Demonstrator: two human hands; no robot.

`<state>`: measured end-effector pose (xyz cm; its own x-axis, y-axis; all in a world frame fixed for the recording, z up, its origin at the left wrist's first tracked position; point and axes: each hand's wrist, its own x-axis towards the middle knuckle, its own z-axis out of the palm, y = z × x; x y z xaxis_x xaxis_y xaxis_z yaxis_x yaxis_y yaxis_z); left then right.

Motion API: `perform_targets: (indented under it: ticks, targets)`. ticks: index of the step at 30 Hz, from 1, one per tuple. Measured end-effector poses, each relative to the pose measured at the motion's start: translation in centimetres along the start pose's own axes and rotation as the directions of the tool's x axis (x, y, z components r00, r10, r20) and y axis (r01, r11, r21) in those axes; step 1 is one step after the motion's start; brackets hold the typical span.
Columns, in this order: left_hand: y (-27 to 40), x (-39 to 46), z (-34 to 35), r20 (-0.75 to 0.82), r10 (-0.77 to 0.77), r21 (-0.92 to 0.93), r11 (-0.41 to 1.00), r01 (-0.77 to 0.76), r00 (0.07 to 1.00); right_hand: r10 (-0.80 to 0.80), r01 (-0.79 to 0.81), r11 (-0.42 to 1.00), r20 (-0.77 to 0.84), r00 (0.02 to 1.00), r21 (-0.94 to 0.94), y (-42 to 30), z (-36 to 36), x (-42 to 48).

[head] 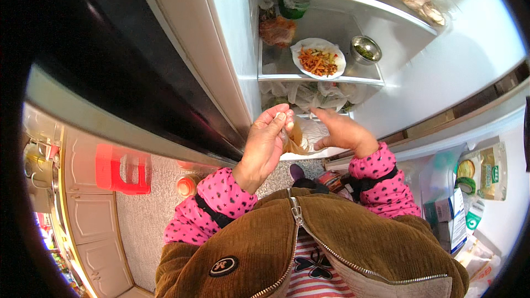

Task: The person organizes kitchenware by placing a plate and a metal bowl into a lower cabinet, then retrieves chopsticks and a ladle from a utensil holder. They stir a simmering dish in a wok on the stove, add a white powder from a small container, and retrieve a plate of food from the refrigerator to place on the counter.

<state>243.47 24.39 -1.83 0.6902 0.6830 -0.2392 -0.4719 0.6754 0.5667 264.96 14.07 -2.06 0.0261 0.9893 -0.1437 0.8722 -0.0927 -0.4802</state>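
Note:
My left hand pinches the gathered neck of a thin plastic bag between thumb and fingers. Something orange-brown shows through the bag, but I cannot tell what it is. To the right of the bag, my right hand is spread and slightly blurred, its thumb close to the bag's side. Both hands are in front of an open refrigerator's lower part. Just beyond them, several knotted plastic bags with greenish contents fill the space under a glass shelf. Part of a white bag or lining shows between my hands.
A plate of shredded orange food and a small metal bowl sit on the refrigerator shelf. The door on the right carries packets and boxes. A red plastic container and an orange-lidded jar are at the left.

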Motion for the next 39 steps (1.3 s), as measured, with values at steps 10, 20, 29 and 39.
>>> perform_targets:
  ticks: [10,20,29,39]
  targets:
    - [0.0,-0.3,1.5,0.273,0.046,0.21,0.972,-0.107,0.961,0.063,-0.078,0.599,0.05,0.997,0.797,-7.0,-0.3,-0.6]
    - [1.1,-1.7,-1.0,0.571,-0.119,0.821,0.072,-0.567,0.812,-0.182,0.09,0.643,0.037,0.983,0.76,-9.9,-4.0,-1.9]
    - [-1.1,-1.2,-4.3,0.531,-0.347,0.749,0.618,-0.236,0.773,-0.338,0.371,0.57,-0.202,0.919,0.733,-13.0,-4.2,-0.8]
    - [-0.3,-0.5,-2.4,0.532,0.177,0.846,-0.065,-0.529,0.828,0.329,0.104,0.43,-0.262,0.907,0.897,-3.4,-6.4,-0.7]
